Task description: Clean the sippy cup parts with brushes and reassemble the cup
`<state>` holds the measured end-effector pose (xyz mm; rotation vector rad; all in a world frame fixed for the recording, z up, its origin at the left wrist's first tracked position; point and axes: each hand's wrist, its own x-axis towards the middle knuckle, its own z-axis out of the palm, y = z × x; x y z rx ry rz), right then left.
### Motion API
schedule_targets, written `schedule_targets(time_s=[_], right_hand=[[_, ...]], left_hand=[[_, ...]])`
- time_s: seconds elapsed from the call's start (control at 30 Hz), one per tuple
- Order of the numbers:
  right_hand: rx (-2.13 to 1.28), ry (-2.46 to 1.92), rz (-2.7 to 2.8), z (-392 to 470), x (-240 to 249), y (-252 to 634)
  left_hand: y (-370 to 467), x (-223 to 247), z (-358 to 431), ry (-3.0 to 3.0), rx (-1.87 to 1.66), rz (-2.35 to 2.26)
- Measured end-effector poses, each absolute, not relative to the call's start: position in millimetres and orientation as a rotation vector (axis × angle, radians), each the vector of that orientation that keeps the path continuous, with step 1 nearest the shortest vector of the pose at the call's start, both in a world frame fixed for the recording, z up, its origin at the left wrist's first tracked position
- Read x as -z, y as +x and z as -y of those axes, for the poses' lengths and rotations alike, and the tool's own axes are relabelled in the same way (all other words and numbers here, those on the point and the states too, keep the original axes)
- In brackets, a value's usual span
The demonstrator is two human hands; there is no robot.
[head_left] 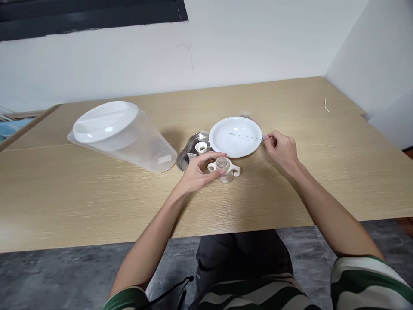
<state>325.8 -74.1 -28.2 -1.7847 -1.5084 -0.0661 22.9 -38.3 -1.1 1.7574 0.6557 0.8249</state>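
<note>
My left hand is closed around a small two-handled baby bottle, thumb in front and fingers behind. The bottle is upright, with a white handle ring, a clear lower body and a round top with rings on it. In my right hand, thumb and fingers pinch the bluish end of a thin rod. It points left over a white plate, its tip slightly thicker. Behind my left hand, partly hidden, lies a kidney-shaped metal tray holding a white ring and a small clear piece.
A large translucent pitcher with a white lid stands left of the tray. Something greyish and crumpled shows behind the plate. A thin bent white strip lies at the far right of the wooden table. A wall rises behind.
</note>
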Motion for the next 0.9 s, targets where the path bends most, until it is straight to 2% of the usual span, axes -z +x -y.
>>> schedule_targets(time_s=[0.43,0.7,0.9], right_hand=[[0.054,-1.800,1.508,75.1,26.3,325.4],[0.059,-1.783,1.496,75.0,28.0,326.5],[0.051,-1.747,1.503,76.6,27.0,324.7]], left_hand=[[21.5,-3.7,40.6,1.799,-0.865,-0.631],[3.8,-3.8,13.5,1.493,-1.483,-0.722],[-5.2,-18.8,0.1,1.588,-1.645,-0.984]])
